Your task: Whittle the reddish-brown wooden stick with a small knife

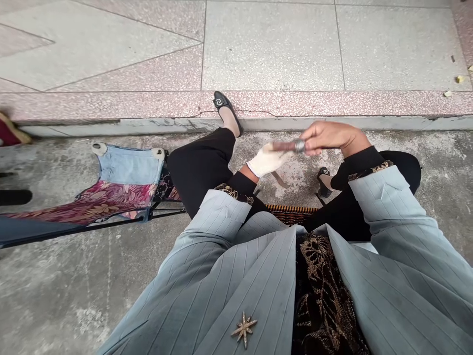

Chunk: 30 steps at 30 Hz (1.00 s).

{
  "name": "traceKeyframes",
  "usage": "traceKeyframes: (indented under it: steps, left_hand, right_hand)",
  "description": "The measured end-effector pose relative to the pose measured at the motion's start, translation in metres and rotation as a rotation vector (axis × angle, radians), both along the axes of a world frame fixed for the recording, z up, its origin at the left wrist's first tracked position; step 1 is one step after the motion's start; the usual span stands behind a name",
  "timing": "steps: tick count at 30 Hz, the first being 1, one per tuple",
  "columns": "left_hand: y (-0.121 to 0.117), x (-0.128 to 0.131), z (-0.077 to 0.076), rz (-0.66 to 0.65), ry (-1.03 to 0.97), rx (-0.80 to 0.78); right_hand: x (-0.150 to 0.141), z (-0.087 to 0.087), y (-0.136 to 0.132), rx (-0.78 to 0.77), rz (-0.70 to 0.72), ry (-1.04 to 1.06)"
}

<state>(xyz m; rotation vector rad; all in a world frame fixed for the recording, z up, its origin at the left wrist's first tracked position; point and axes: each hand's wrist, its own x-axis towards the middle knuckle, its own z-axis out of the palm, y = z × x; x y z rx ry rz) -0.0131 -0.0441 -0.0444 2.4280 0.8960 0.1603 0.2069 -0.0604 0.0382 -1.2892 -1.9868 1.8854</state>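
Above my lap, my left hand wears a white glove and is closed around a short, brown, stick-like piece. A grey band, looking like wound wire, sits at the right end of this piece. My bare right hand pinches that banded end between thumb and fingers. Motion blur smears the piece, so its exact kind is unclear. Below the glove, a thin curved brownish strip shows against the ground; whether it joins the held piece I cannot tell.
I sit on a woven wicker seat with my knees apart. To the left stands a folding frame chair with patterned fabric. A low step edge runs across in front, with my left shoe on it. Part of a red shoe shows far left.
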Motion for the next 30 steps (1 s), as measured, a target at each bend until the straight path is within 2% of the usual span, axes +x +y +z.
traceKeyframes:
  steps: [3, 5, 8, 11, 13, 16, 20, 24, 27, 30]
  left_hand:
    - [0.003, 0.001, 0.001, 0.027, 0.024, -0.001]
    - [0.003, 0.002, 0.001, 0.002, 0.051, -0.009]
    - [0.002, 0.004, -0.002, -0.059, 0.119, -0.004]
    - [0.0, 0.006, -0.004, -0.085, 0.184, 0.014]
    - [-0.001, 0.006, -0.004, -0.103, 0.219, 0.054]
    - [0.0, 0.003, -0.003, -0.142, 0.272, 0.16]
    - [0.003, -0.003, 0.0, -0.134, 0.295, 0.261]
    - [0.005, -0.007, 0.0, -0.134, 0.28, 0.291]
    - [0.006, -0.007, -0.004, -0.142, 0.251, 0.272]
    - [0.006, -0.006, -0.01, -0.09, 0.213, 0.182]
  right_hand:
    - [0.001, 0.003, 0.002, 0.101, -0.403, 0.089]
    - [0.0, -0.003, 0.005, 0.134, -0.553, 0.077]
    - [0.001, -0.017, 0.012, 0.177, -0.636, -0.017]
    - [0.006, -0.026, 0.018, 0.244, -0.638, -0.255]
    - [0.007, -0.029, 0.02, 0.297, -0.576, -0.477]
    - [0.003, -0.03, 0.021, 0.346, -0.363, -0.78]
    - [-0.008, -0.033, 0.016, 0.236, -0.004, -1.009]
    - [-0.021, -0.038, 0.005, 0.081, 0.308, -0.899]
    - [-0.028, -0.038, -0.002, -0.035, 0.391, -0.702]
    - [-0.027, -0.027, -0.004, -0.134, 0.406, -0.354]
